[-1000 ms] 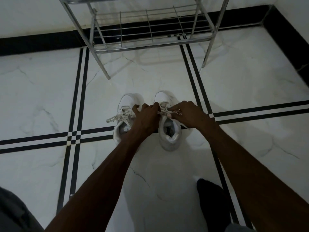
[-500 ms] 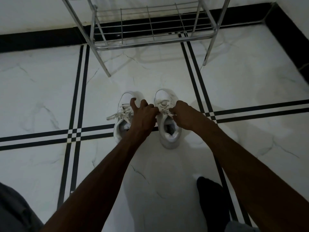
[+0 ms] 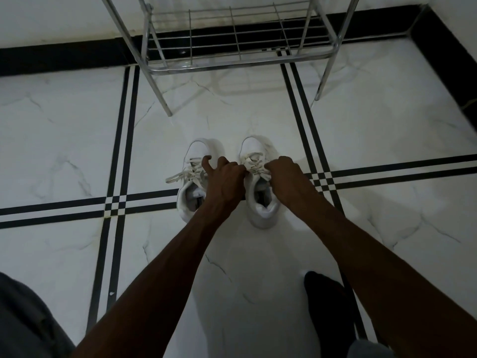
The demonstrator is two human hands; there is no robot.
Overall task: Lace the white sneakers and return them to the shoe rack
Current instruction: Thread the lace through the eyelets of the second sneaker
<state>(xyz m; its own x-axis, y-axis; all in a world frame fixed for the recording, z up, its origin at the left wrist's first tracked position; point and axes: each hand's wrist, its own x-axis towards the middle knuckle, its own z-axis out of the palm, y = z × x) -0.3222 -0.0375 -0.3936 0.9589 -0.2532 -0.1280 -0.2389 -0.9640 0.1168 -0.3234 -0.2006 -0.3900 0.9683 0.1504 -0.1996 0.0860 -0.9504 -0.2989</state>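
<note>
On the marble floor (image 3: 64,140) straight ahead of you at 12 o'clock stand two white sneakers, side by side with toes pointing away from you: the left sneaker (image 3: 196,182) and the right sneaker (image 3: 260,192). Two bare hands work over them. Your left hand (image 3: 224,179) reaches across from 11 o'clock, its fingers curled and pinching the laces (image 3: 254,164) of the right sneaker on their left side, with one finger splayed over the other shoe. Your right hand (image 3: 286,177) is closed in a pinch on the same laces from 1 o'clock. The left sneaker's laces (image 3: 184,174) are tied, with one loose end trailing out toward 9 o'clock.

One metal shoe rack (image 3: 232,34) stands beyond the shoes at 12 o'clock, against the black skirting (image 3: 64,58); its lowest wire shelf holds nothing. Two of its front legs come down on the floor well apart from the sneakers. Black double stripes (image 3: 124,140) cross the floor, one crossing on each side of the shoes. A dark foot (image 3: 325,298) shows at 5 o'clock, and a grey trouser knee (image 3: 23,319) at 7 o'clock. Your left wrist covers the inner edge of the left sneaker.

Compared with a moment ago, both hands sit slightly farther toward the toes, and your right hand is drawn into a tighter fist; the shoes have not moved.
</note>
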